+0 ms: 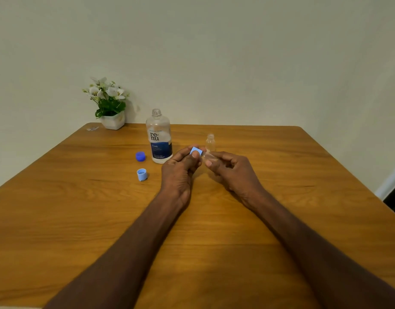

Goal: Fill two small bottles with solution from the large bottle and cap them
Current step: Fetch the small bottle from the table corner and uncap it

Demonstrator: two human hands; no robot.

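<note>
Lying tilted between the two hands above the table (214, 241), one small clear bottle (208, 157) is gripped around its body by the curled fingers and thumb of the right hand (231, 172); its contents cannot be made out. A light blue cap (196, 150) at its neck end is pinched by the thumb and fingers of the left hand (181, 169); whether it is seated on the neck cannot be told.

A second small clear bottle (210, 142) is stood upright and uncapped just behind the hands; its fill level cannot be told.

The large bottle (159, 137), labelled "renu", is stood upright and uncapped beside the left hand, with clear liquid seen at its base beneath the label.

Two loose caps are laid on the table left of the large bottle: a dark blue cap (140, 156) nearer it, and a light blue cap with its opening showing (142, 174) nearer the person.

A potted plant with white flowers (109, 103) is placed at the far left corner, with a small clear item (93, 128) beside it, too small to identify.
</note>
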